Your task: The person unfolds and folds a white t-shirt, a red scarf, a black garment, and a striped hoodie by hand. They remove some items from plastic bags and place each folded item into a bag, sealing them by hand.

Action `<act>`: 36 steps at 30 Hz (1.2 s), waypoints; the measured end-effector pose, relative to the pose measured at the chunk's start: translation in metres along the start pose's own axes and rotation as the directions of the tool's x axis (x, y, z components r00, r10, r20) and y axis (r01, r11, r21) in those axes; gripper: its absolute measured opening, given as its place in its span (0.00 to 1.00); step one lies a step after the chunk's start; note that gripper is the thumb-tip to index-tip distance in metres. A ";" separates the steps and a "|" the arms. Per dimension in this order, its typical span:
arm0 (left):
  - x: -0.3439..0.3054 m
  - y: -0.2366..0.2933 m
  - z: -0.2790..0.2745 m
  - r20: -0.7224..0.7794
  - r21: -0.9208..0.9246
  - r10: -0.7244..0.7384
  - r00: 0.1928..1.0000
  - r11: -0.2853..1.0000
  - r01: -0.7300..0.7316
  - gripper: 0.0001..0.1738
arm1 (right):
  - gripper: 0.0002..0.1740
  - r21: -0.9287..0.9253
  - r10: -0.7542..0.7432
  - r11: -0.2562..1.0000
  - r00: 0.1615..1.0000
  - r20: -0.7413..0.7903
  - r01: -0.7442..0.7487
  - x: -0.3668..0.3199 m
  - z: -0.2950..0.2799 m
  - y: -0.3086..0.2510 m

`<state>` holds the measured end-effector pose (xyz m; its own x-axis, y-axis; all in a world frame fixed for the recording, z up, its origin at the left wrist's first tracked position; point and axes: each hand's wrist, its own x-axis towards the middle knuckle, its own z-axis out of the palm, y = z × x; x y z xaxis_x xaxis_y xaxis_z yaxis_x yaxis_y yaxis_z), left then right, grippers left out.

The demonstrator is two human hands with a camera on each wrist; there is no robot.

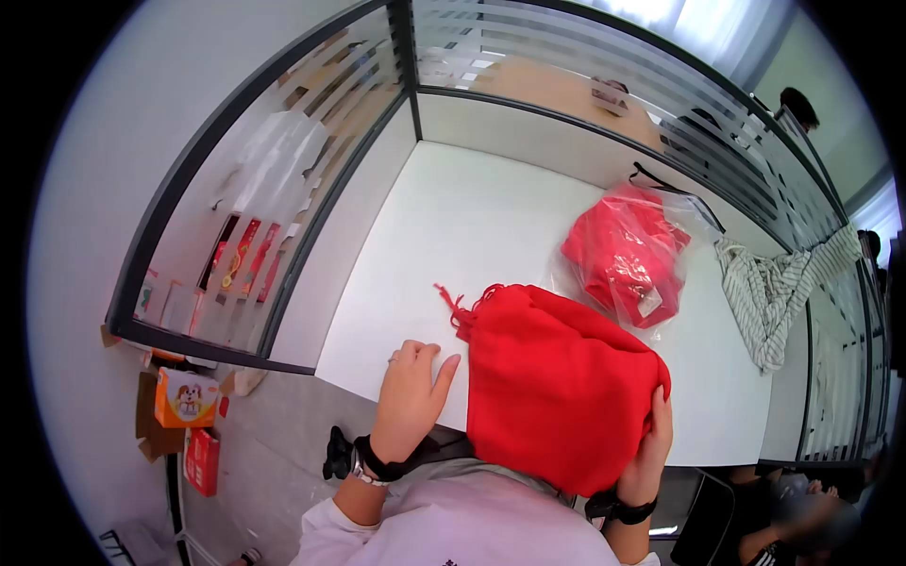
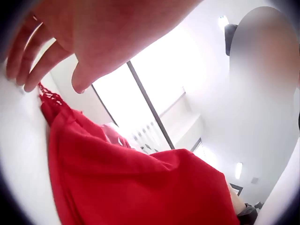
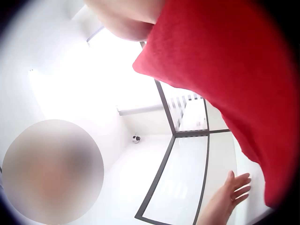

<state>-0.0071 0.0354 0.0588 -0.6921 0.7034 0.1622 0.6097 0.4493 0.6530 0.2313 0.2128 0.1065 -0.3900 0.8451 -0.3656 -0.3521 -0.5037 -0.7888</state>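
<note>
A folded red scarf [image 1: 566, 387] with a knotted fringe [image 1: 460, 307] at its left end lies over the front of the white table, its lower part reaching the person's lap. To its left, the left hand [image 1: 412, 396] is spread over the tabletop, fingers extended and thumb apart, holding nothing. The right hand [image 1: 651, 453] grips the scarf's right edge, with part of the fingers hidden by the cloth. In the right wrist view the scarf [image 3: 225, 70] rises close beside the right hand [image 3: 126, 16]. The left wrist view shows the left hand [image 2: 112, 37] above the fringed end.
A clear plastic bag [image 1: 632, 255] with more red cloth inside lies behind the scarf. Low partition walls [image 1: 528, 127] enclose the table [image 1: 406, 226]. Striped cloth [image 1: 769, 292] hangs over the right partition. Boxes [image 1: 186, 398] stand at the lower left.
</note>
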 end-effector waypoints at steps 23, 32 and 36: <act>-0.022 0.032 0.072 0.051 -0.142 0.072 0.996 0.988 -0.064 0.12 | 0.27 0.210 0.002 0.977 0.989 0.151 -0.034 -0.009 -0.011 -0.004; 0.020 0.042 -0.019 0.233 -0.864 -0.138 0.962 0.425 0.271 0.14 | 0.17 -0.260 -0.357 0.898 0.933 0.039 0.354 0.007 -0.025 -0.040; 0.031 0.060 -0.053 0.182 -0.935 -0.131 0.975 0.283 0.213 0.25 | 0.18 -0.208 -0.357 0.905 0.928 0.104 0.371 0.009 -0.026 -0.059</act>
<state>-0.0124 0.0553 0.1423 -0.6840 0.7269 -0.0619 -0.3361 -0.2387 0.9111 0.2708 0.2544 0.1370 -0.3254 0.9456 -0.0063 -0.2860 -0.1048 -0.9525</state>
